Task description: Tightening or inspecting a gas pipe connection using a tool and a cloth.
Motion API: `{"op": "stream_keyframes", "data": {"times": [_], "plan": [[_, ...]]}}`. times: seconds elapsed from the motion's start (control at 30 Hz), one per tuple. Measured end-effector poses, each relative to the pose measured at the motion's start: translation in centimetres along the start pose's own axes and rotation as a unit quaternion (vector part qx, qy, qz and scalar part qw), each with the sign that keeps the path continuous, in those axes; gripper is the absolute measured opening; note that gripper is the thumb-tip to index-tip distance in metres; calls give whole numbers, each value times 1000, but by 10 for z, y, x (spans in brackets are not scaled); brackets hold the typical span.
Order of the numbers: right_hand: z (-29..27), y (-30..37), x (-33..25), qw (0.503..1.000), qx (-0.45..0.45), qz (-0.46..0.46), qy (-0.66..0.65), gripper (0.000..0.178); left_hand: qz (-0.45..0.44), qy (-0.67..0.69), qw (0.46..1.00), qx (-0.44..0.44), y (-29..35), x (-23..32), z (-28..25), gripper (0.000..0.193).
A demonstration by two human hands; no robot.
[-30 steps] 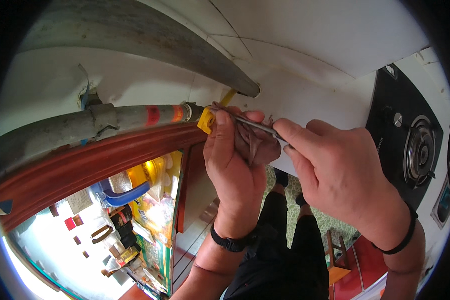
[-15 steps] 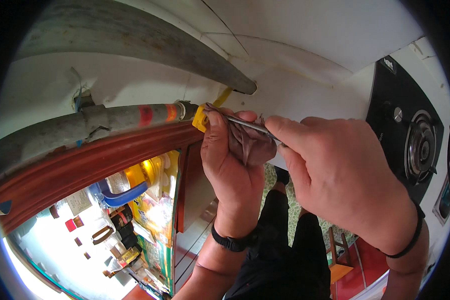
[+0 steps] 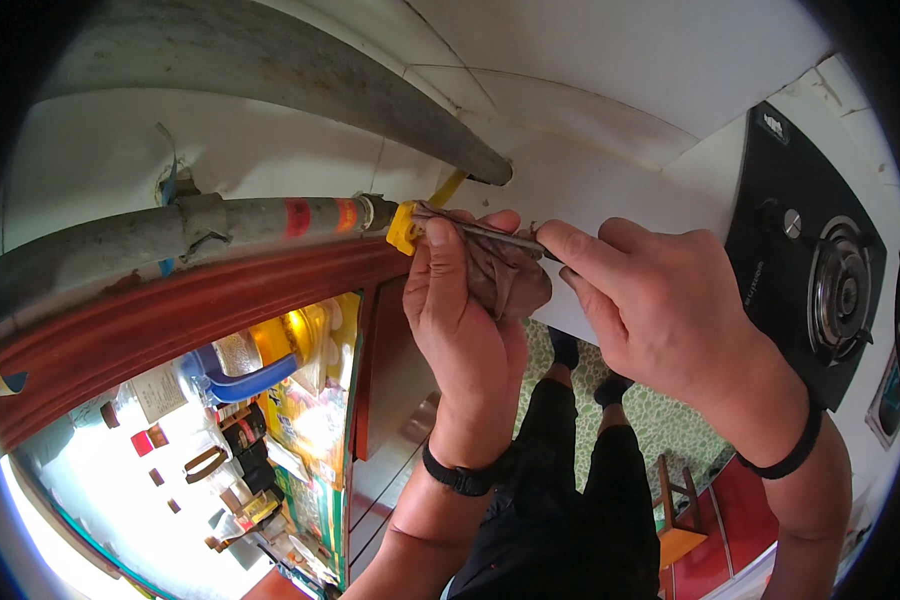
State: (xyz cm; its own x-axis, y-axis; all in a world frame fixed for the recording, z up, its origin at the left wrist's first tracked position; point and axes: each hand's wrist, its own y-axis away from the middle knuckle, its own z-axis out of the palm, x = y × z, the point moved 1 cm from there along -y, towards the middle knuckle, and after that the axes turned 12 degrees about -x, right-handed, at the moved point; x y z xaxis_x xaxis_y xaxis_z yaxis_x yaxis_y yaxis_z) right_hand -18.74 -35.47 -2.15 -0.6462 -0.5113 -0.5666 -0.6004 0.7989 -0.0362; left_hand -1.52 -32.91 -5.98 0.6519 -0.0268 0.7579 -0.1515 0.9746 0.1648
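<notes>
My left hand (image 3: pixel 460 335) is closed around a crumpled brown cloth (image 3: pixel 515 285), its thumb pressed over the top. A thin grey metal rod (image 3: pixel 502 237) lies along the cloth's upper side, its left end near that thumb. My right hand (image 3: pixel 670 310) pinches the rod's other end between thumb and forefinger; the part inside the grip is hidden. A yellow fitting (image 3: pixel 401 229) at the end of the grey pipe (image 3: pixel 255 220) sits against the cloth's left edge. I cannot tell whether the cloth is wrapped round something.
A thicker grey pipe (image 3: pixel 270 75) slants overhead. Below the pipes runs a red-brown wooden ledge (image 3: pixel 190 300), with a lit shelf of bottles and a blue-handled jug (image 3: pixel 245 385). A black gas hob (image 3: pixel 770 240) stands at right. A small wooden stool (image 3: pixel 678 530) is on the floor.
The rod lies flatter, its right end raised, and my right hand has tilted with it. My left hand keeps its hold on the cloth. The whole view has shifted slightly.
</notes>
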Motion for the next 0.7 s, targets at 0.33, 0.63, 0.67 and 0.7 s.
{"op": "stream_keyframes", "data": {"times": [0.33, 0.63, 0.67, 0.7], "plan": [[-12, -1, -8, 997, 8, 35, 62, 30, -67, 67, 995, -40, -11, -9, -8, 29], [-26, -14, -3, 995, 25, -35, 90, 32, 5, 73, 997, -39, -5, -4, 2, 33], [-27, -15, -2, 995, 16, -31, 94, 32, 10, 104, 993, -48, -7, -4, 3, 34], [-29, -17, -2, 995, 7, -29, 97, 32, 11, 103, 994, -47, -7, -3, 4, 34]]}}
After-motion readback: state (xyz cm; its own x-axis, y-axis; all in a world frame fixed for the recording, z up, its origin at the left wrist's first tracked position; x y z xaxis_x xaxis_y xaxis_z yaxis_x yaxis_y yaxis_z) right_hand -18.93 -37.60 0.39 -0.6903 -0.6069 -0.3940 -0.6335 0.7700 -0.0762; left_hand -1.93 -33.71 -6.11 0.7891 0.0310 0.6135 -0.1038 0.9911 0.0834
